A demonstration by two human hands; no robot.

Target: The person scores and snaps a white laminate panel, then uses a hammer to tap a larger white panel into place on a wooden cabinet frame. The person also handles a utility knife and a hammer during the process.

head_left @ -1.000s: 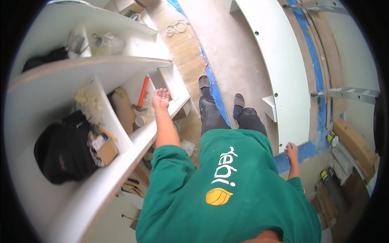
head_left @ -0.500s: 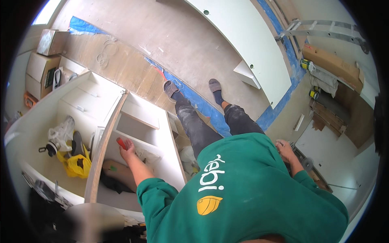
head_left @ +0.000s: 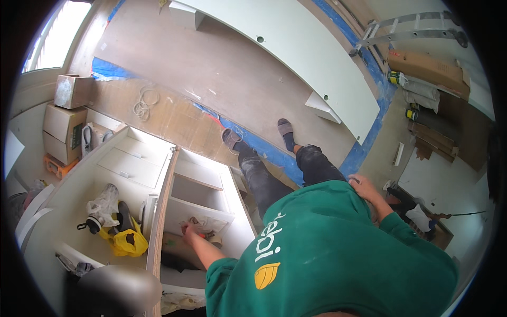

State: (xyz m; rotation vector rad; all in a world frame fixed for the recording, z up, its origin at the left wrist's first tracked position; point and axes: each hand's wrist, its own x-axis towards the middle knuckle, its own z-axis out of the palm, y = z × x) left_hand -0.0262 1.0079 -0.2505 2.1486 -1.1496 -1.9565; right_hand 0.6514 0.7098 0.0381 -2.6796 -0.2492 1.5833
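My left hand [head_left: 191, 234] reaches into a compartment of the open white cabinet [head_left: 242, 210], its fingers closed round a small red object that is mostly hidden. Beside those fingers lies clear plastic wrapping [head_left: 211, 224] with small items in it. A brown board or box [head_left: 177, 244] and something dark are below the hand. At my right hip, my right hand [head_left: 363, 188] is near the hem of my green sweatshirt [head_left: 338, 253]. Its fingers are curled, and what they hold, if anything, is hidden.
Left of the divider, a yellow bag [head_left: 129, 244] and a bottle [head_left: 93, 224] sit in the white cabinet. A long white panel [head_left: 296, 58] lies across the floor ahead. A ladder [head_left: 406, 36] and a long cardboard box [head_left: 428, 71] are at the far right. Cable [head_left: 142, 105] lies loosely coiled.
My left hand has moved from above the cabinet divider into the compartment, and the red object shows less. The right hand has come up closer to my hip. My view has shifted.
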